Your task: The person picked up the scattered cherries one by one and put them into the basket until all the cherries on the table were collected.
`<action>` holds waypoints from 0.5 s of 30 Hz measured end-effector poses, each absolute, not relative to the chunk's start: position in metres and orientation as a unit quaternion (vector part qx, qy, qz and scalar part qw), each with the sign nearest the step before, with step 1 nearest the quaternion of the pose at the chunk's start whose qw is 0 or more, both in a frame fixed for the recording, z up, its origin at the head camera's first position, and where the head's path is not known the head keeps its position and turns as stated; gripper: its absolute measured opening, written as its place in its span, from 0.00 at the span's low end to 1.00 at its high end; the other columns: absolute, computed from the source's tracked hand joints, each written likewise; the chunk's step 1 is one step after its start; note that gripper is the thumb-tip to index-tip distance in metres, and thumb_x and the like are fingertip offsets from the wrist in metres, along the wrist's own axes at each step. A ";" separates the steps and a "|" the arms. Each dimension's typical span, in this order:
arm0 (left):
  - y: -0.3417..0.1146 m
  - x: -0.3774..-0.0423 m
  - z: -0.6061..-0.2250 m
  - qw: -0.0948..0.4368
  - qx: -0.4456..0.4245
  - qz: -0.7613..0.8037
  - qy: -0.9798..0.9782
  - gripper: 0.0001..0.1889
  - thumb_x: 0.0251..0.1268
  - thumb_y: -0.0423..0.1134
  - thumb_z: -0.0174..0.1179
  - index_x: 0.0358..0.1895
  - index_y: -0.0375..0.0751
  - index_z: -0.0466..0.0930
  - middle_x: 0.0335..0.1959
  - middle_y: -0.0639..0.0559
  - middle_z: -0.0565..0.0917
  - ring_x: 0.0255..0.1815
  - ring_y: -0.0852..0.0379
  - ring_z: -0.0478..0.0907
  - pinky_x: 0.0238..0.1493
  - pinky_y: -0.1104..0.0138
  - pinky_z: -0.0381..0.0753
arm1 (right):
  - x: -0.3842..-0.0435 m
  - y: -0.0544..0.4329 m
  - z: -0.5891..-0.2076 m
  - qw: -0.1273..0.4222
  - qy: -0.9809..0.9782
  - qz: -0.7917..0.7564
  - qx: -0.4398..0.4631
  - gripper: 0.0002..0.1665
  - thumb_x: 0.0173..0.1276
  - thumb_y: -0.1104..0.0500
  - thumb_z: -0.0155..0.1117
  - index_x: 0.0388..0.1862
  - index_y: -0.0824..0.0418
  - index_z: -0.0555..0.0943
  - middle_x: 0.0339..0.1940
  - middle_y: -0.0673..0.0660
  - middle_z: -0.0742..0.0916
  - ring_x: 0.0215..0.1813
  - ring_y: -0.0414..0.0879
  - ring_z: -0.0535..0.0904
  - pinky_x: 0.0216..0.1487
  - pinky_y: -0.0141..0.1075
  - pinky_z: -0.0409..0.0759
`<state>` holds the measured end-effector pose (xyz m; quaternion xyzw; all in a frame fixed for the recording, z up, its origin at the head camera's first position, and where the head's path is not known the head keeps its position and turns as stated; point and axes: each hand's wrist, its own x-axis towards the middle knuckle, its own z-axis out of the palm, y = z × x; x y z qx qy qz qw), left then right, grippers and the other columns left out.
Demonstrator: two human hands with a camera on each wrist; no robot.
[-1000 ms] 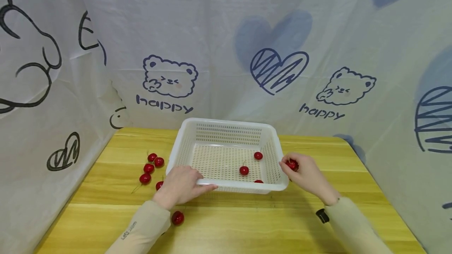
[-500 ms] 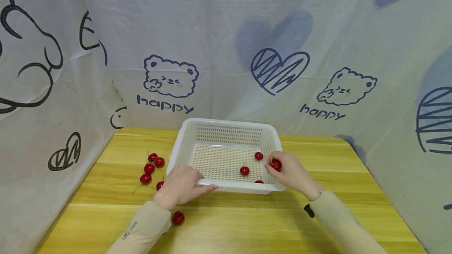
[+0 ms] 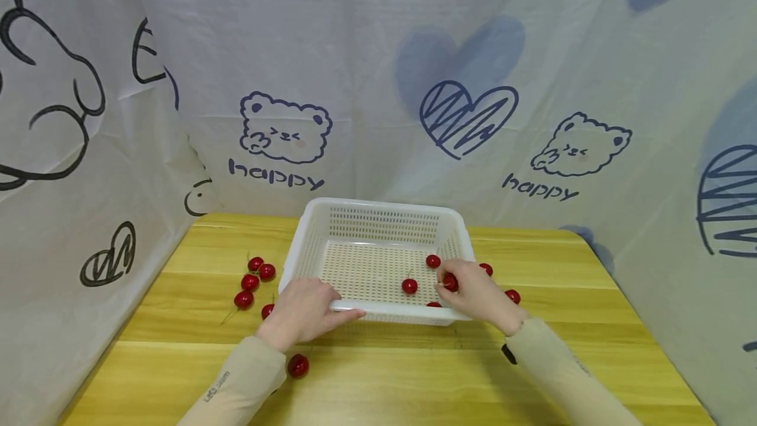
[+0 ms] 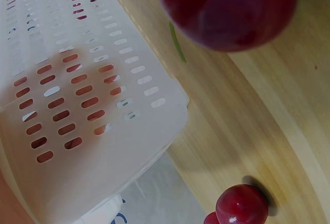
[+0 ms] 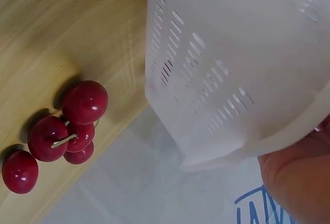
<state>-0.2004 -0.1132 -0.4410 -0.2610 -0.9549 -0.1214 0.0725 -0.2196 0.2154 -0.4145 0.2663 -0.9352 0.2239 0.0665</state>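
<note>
Yellow wood-grain table (image 3: 384,373); toward its 12 o'clock edge, a white perforated rect. plastic basket (image 3: 384,203), upright. Clockwise from basket ctr.: at 3–4 o'clock, bunch of 5 round glossy dark-red cherries (image 5: 85,102), stems on some; at 7, lone round red cherry (image 3: 298,365); at 8, another round red cherry (image 3: 267,311), part. hidden; approx. 9, cluster of 4 round red cherries (image 3: 250,283) w/ thin stems.

The basket (image 3: 408,311) is white plastic, smooth and slightly translucent, with slotted walls and a low sheen. Cherries (image 5: 85,102) present smooth, high-gloss skins. The tabletop (image 3: 384,380) appears to be wood, grained, with a satin finish. Backdrop (image 3: 367,51): creased sheeting, cloth or plastic undetermined. Sleeves (image 3: 254,363): matt cloth.
</note>
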 end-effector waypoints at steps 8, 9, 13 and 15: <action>-0.113 -0.200 -0.440 0.068 -0.259 -0.122 -0.956 0.30 0.64 0.76 0.51 0.17 0.57 0.75 0.08 0.64 0.63 0.13 0.65 0.58 0.18 0.71 0.58 | -0.220 0.213 -0.418 0.073 -0.939 0.204 0.267 0.09 0.63 0.62 0.71 0.31 0.56 0.77 0.28 0.48 0.79 0.31 0.39 0.70 0.34 0.29 0.71; -0.113 -0.200 -0.440 0.067 -0.258 -0.122 -0.956 0.30 0.64 0.76 0.51 0.17 0.57 0.75 0.08 0.64 0.63 0.13 0.65 0.58 0.18 0.71 0.58 | -0.220 0.213 -0.418 0.074 -0.939 0.203 0.266 0.09 0.63 0.62 0.71 0.32 0.56 0.78 0.28 0.48 0.79 0.31 0.39 0.70 0.34 0.29 0.71; -0.112 -0.200 -0.440 0.068 -0.258 -0.123 -0.956 0.30 0.64 0.75 0.51 0.17 0.57 0.76 0.08 0.64 0.64 0.13 0.66 0.58 0.18 0.71 0.58 | -0.220 0.213 -0.418 0.081 -0.939 0.205 0.265 0.07 0.63 0.62 0.71 0.32 0.58 0.79 0.29 0.49 0.80 0.31 0.39 0.70 0.34 0.29 0.71; -0.112 -0.200 -0.439 0.068 -0.258 -0.123 -0.956 0.30 0.64 0.75 0.52 0.17 0.57 0.76 0.08 0.64 0.64 0.13 0.66 0.58 0.18 0.71 0.58 | -0.220 0.213 -0.419 0.086 -0.938 0.206 0.265 0.07 0.63 0.63 0.71 0.33 0.59 0.80 0.29 0.49 0.80 0.31 0.39 0.70 0.33 0.29 0.71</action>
